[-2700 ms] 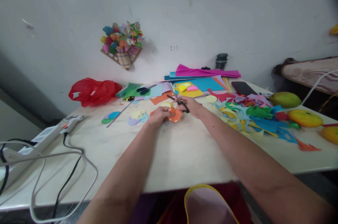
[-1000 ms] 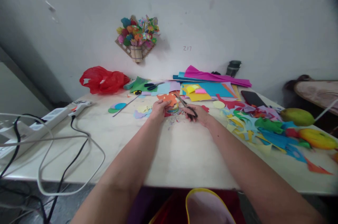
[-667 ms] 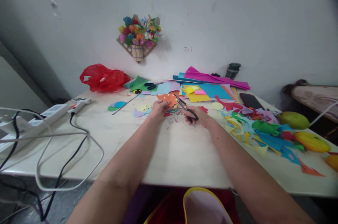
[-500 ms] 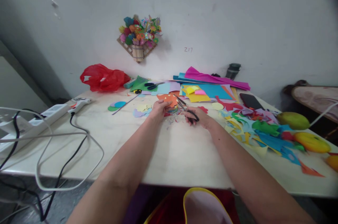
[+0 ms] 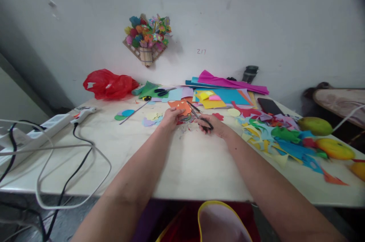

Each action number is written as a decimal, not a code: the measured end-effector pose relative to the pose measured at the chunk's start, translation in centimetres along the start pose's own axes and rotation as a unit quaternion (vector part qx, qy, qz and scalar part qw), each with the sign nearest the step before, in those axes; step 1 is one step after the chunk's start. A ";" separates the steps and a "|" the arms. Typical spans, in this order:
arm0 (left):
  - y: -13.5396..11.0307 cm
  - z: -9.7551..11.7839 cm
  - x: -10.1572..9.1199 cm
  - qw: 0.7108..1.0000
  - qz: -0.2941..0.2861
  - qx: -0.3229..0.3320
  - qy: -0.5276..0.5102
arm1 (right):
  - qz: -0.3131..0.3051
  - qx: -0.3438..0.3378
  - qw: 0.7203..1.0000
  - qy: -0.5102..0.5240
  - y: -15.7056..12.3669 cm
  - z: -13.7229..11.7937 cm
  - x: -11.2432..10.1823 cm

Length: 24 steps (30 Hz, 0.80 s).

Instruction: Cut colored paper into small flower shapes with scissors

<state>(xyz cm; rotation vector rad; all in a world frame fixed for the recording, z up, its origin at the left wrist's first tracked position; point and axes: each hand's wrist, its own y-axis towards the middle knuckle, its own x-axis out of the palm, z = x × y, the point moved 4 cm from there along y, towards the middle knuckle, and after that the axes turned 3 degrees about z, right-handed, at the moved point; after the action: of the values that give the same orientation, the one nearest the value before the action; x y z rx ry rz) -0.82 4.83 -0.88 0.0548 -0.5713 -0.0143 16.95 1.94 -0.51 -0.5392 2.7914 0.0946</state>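
At the middle of the table (image 5: 196, 166), my left hand (image 5: 171, 117) pinches a piece of orange paper (image 5: 182, 106) by its near left edge. My right hand (image 5: 212, 125) has its fingers through the black handles of a pair of scissors (image 5: 196, 112). The blades stand apart, close to the orange paper's right edge; whether they touch it I cannot tell. Small paper bits lie below the hands. A red flower-shaped cutout (image 5: 218, 117) rests just beyond my right hand, and pale yellow and purple cutouts (image 5: 152, 119) lie left of my left hand.
Paper scraps (image 5: 273, 135), mangoes (image 5: 335, 148) and a phone (image 5: 270, 106) lie to the right. Paper sheets (image 5: 236, 97), second scissors (image 5: 163, 91) and a red plastic bag (image 5: 108, 84) are at the back. A power strip (image 5: 54, 122) with loose cables sits left.
The whole view has shifted slightly. The scissors' blades seem spread a little wider beside the orange paper; both hands keep their holds.
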 end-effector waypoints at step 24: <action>0.0 -0.2 0.0 1.000 0.006 -0.005 0.003 | 0.000 0.004 1.000 0.003 0.5 0.5 0.1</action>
<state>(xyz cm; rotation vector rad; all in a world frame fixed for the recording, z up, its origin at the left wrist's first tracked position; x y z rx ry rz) -0.70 4.88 -1.00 0.0421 -0.5652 -0.0056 16.81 2.46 -1.02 -0.5377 2.7960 0.0830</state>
